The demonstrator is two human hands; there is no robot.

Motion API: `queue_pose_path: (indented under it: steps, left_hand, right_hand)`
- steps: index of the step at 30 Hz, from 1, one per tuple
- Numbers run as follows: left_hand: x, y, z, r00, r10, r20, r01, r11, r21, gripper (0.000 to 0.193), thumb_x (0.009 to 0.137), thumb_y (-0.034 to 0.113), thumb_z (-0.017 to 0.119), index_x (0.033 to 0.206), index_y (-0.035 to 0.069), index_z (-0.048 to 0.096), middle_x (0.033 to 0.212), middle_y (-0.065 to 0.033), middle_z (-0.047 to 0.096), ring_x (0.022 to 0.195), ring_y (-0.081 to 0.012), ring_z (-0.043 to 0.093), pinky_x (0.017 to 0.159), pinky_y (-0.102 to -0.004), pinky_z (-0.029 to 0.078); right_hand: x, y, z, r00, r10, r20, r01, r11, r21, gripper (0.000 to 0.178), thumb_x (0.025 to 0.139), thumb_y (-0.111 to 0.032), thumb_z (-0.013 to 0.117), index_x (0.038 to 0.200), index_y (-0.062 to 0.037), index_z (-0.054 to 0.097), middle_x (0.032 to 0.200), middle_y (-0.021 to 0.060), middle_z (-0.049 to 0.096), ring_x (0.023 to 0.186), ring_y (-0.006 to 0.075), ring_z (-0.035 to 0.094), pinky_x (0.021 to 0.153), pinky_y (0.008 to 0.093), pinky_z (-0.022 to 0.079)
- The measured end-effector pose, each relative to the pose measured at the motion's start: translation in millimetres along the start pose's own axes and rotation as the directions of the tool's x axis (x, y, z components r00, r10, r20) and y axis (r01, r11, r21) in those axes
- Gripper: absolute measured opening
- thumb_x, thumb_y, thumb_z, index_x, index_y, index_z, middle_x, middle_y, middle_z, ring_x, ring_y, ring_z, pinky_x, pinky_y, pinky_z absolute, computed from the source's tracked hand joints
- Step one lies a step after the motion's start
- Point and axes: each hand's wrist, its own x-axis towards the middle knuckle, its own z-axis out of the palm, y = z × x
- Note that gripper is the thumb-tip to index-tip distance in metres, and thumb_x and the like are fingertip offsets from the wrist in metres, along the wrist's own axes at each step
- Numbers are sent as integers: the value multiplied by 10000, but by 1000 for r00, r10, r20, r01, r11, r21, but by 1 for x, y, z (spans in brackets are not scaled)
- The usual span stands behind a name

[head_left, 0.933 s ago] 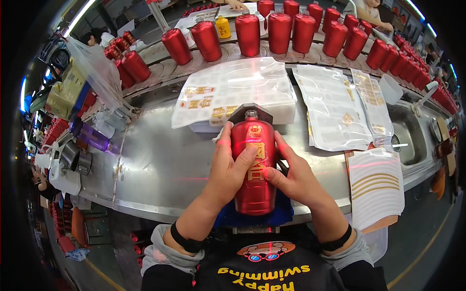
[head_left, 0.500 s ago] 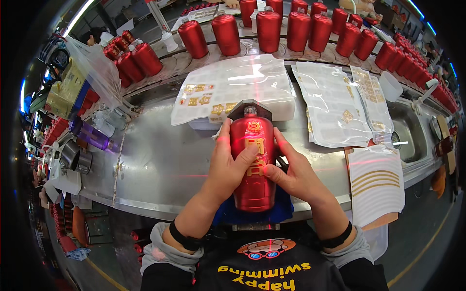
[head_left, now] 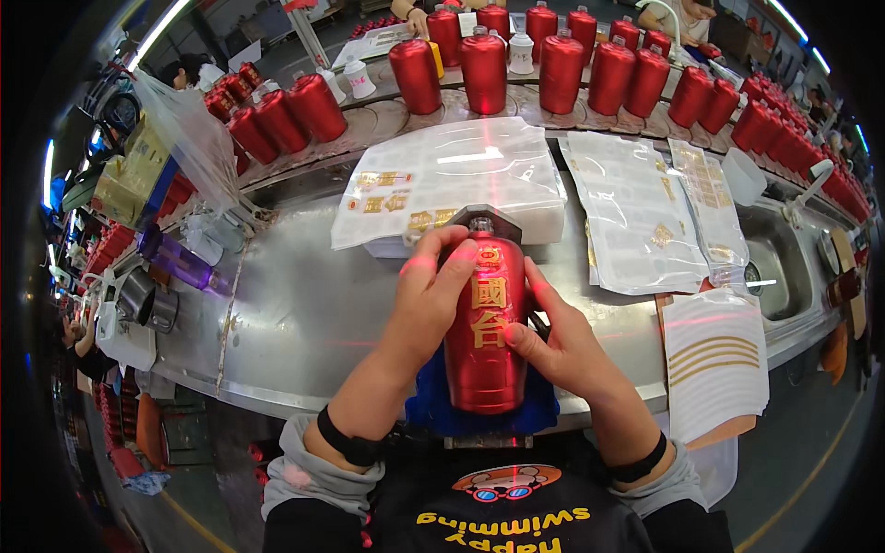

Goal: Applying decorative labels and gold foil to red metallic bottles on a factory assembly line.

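Observation:
A glossy red bottle [head_left: 486, 369] with gold characters lies tilted toward me over a blue cloth [head_left: 426, 405] at the table's near edge. My left hand [head_left: 426, 290] is closed round its upper left side, the thumb on the shoulder beside the round emblem. Along the right side my right hand [head_left: 564, 341] grips the bottle, its thumb pressing near the lower gold character. Behind the neck sits a dark angular holder [head_left: 505, 226], partly hidden by the bottle. Just beyond it, a stack of clear-covered sticker sheets [head_left: 442, 170] with gold characters rests on the metal table [head_left: 286, 304].
Red bottles [head_left: 484, 74] and white cups [head_left: 359, 80] stand on a curved conveyor [head_left: 406, 124] at the back. More sheets [head_left: 627, 207], white strips with gold bands [head_left: 714, 355] and a sink [head_left: 779, 263] lie right. A purple bottle [head_left: 175, 258] is left. A co-worker's hand [head_left: 418, 20] shows beyond.
My left hand has slid up toward the bottle's neck, its thumb moving off the gold characters. The right hand stays nearly in place. Bottles on the conveyor have shifted.

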Motion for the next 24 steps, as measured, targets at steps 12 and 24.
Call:
queue_pose_path:
  steps: [12,24]
  left_hand:
    - [19,-5,0,988,146,-47,-118,919,377,303,903,260,664,1013,-9,579,966,-116,618,903,-189,591,824,-321,481]
    - [11,-1,-4,950,302,-75,-291,948,132,234,957,174,591,1110,3,547,986,-61,603,912,-106,553,822,-262,462]
  right_hand:
    - [0,-3,-2,998,49,26,-49,999,8,919,896,-466,660,1455,130,240,1397,326,441,1333,367,443,1087,394,363]
    - [0,-1,-2,999,27,17,-27,1000,10,938,895,-524,638,1511,32,202,1370,268,501,1305,326,477,1072,384,370]
